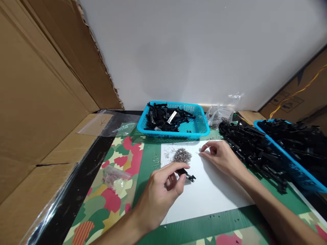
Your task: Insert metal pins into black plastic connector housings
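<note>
Pinched between the thumb and index finger of my left hand (166, 187) is a small black plastic part (187, 174), its narrow end pointing right over a white sheet (214, 190). My right hand (219, 154) hovers at the sheet's upper right, thumb and index finger nearly together around something thin and pale, too small to make out. A pile of tiny metal pieces (182, 155) lies on the sheet just beyond my left hand, with loose ones scattered to its left.
Behind the sheet stands a blue basket (173, 135) of black parts. At the right lie a heap of black parts (255, 153) and another filled blue basket (293, 163). Plastic bags (219, 115) rest at the back; a small bag (116, 175) sits left. Cardboard (43, 78) borders the left.
</note>
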The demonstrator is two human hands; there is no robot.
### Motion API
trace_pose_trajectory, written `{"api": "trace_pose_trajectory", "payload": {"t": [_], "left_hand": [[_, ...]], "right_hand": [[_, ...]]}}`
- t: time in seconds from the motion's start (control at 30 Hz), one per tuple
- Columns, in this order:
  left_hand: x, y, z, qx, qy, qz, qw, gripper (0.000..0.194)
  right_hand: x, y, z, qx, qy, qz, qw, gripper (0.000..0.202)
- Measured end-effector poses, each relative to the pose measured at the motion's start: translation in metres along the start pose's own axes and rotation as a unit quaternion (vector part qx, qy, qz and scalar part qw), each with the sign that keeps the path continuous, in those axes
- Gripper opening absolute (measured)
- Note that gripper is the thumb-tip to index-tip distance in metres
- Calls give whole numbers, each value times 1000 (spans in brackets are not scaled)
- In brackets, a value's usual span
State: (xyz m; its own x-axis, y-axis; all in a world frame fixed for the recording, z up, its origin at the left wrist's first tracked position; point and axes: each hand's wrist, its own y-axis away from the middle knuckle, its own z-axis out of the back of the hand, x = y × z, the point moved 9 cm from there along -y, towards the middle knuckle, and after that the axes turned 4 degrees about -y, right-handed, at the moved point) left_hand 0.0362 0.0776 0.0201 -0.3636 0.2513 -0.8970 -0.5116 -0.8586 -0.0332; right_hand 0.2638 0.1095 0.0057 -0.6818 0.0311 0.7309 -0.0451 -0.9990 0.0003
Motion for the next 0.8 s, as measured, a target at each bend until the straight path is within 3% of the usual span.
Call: {"api": "trace_pose_trajectory", "payload": {"t": [0.33, 0.47, 0.6, 0.8], "left_hand": [[-9, -1, 1, -15, 14, -36, 999, 15], [-4, 0, 3, -30, 51, -16, 998, 12], [6, -1, 3, -33, 107, 30, 993, 25], [3, -1, 3, -23, 136, 27, 990, 18]], "right_hand": [[12, 5, 0, 46, 21, 36, 998, 24], [7, 4, 5, 13, 57, 5, 998, 23], [5, 6, 6, -13, 88, -22, 996, 16], [11, 8, -4, 49, 99, 2, 994, 13]]}}
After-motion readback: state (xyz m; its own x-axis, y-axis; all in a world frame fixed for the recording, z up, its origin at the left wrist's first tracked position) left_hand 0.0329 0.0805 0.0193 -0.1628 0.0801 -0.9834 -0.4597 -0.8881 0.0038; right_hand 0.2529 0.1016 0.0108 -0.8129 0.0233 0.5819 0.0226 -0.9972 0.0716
